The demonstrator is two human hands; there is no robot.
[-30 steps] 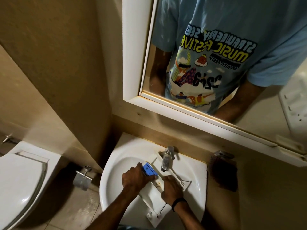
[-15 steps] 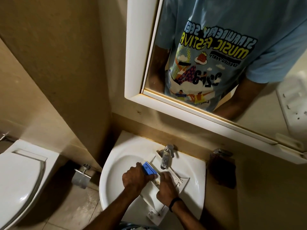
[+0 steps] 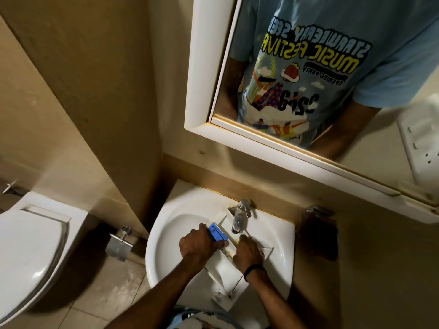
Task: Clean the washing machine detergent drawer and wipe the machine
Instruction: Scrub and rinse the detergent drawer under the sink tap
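Here, two hands [image 3: 199,245] [image 3: 248,254] on one drawer [image 3: 221,264] in one sink [image 3: 166,233].

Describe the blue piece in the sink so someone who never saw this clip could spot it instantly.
Find the white washbasin under the mirror. A long white detergent drawer lies slantwise across it, below the chrome tap. The blue insert sits at the drawer's far end, beside the left hand: the only bright blue thing among white and chrome.
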